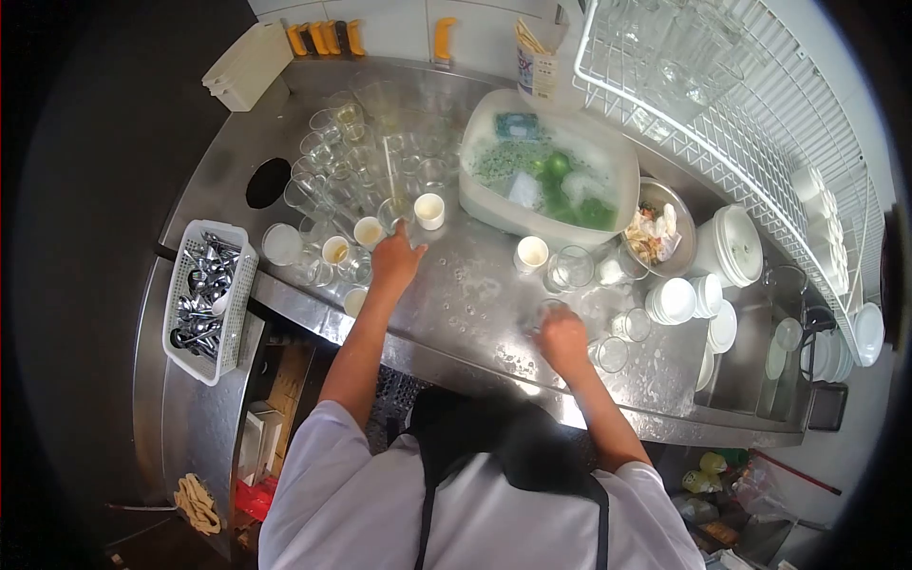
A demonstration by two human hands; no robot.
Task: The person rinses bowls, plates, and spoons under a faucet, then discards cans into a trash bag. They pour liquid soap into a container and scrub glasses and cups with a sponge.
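My left hand reaches into a crowd of clear glasses on the left of the steel counter. Its index finger stretches to the near side of a glass, and its thumb stands apart. Pale cups, one a white cup and another a cup with yellowish contents, stand close around it. On the right, my right hand is closed around a small clear glass low over the counter, its fingers partly hidden. Right of that hand stand several more glasses, including a wide one.
A white tub of green soapy water sits at the back. Beside it are a metal bowl of scraps, stacked white bowls and a lidded bucket. A wire rack overhangs the right. Cutlery fills a white basket far left.
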